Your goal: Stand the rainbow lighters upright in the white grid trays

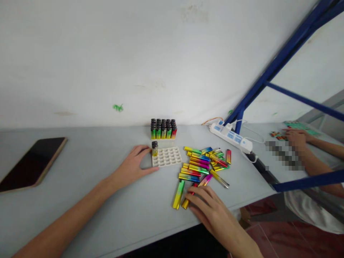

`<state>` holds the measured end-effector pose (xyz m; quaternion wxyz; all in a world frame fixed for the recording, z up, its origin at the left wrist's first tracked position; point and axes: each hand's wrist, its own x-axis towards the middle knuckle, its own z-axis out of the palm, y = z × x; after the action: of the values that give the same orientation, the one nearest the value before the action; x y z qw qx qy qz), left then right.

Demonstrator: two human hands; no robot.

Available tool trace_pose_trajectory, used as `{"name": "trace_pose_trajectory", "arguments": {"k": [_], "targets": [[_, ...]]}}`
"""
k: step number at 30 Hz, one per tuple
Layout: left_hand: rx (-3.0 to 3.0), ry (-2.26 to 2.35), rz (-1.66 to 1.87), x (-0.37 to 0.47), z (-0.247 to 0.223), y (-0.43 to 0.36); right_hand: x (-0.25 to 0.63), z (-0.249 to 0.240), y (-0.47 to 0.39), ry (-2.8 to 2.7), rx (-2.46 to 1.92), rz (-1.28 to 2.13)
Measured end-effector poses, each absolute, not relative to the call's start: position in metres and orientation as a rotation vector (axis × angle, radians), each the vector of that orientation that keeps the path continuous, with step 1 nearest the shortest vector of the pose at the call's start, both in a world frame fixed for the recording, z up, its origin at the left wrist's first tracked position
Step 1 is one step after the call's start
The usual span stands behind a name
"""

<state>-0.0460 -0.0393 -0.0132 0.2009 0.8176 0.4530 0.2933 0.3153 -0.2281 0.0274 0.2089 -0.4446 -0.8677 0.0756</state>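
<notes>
one white tray (168,156) is counted, with one lighter (155,152) clearly made out in it. in one block of standing lighters (163,133), five are counted across the front row; those behind are partly hidden and cannot be totalled. more than a dozen loose shiny tubes (178,196) are counted, too overlapped for an exact figure. one power strip (228,135) and one phone (30,163) are also counted.

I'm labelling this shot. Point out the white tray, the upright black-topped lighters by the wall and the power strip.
White tray (167,156): head view, bare cells mid-tray.
Black-topped lighters (163,134): head view, body of the front row's middle lighter.
Power strip (230,136): head view, middle of the top face.
</notes>
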Motion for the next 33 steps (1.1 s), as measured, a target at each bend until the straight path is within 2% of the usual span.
{"name": "trace_pose_trajectory", "arguments": {"k": [6, 13, 20, 28, 33], "targets": [[2.314, 1.262, 0.842, -0.047, -0.015, -0.040, 0.308, 0.028, -0.196, -2.331, -1.122, 0.068], [2.331, 1.245, 0.844, -0.045, -0.016, -0.043, 0.284, 0.046, -0.109, -1.860, -1.274, 0.472], [2.349, 1.236, 0.849, -0.045, -0.015, -0.044, 0.244, 0.058, -0.006, -1.494, -1.215, 0.903], [2.331, 1.249, 0.836, -0.045, -0.013, -0.045, 0.234, 0.043, -0.020, -1.416, -1.023, 1.426], [2.339, 1.236, 0.810, -0.047, -0.010, -0.046, 0.228, 0.049, -0.030, -1.372, -0.946, 1.583]]}}
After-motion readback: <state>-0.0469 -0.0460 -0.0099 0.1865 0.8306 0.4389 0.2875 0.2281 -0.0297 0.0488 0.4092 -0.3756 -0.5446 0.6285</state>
